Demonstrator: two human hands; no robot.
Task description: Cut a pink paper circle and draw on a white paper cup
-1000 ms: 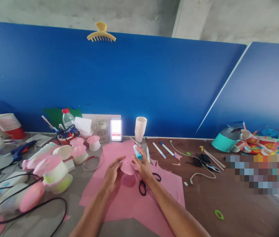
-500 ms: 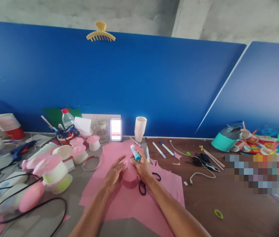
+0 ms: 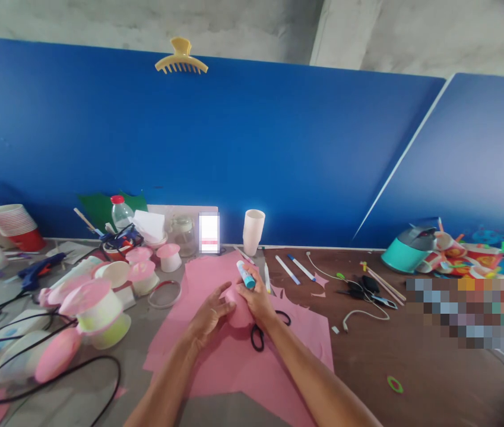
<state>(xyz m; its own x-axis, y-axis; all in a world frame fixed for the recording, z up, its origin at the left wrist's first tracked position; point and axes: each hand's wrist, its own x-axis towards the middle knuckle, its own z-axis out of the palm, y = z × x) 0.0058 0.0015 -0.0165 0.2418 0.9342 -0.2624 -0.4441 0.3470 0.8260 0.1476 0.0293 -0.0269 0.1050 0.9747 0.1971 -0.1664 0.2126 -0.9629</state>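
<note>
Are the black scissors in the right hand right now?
No, the black scissors lie on the pink sheet under the right hand, which holds a glue stick.

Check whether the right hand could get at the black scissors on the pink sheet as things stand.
Probably yes, but not freely: the black scissors lie right under the right hand, which already grips a glue stick and presses a pink cutout.

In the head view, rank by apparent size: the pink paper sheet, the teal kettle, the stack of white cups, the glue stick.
1. pink paper sheet
2. teal kettle
3. stack of white cups
4. glue stick, in the right hand
</note>
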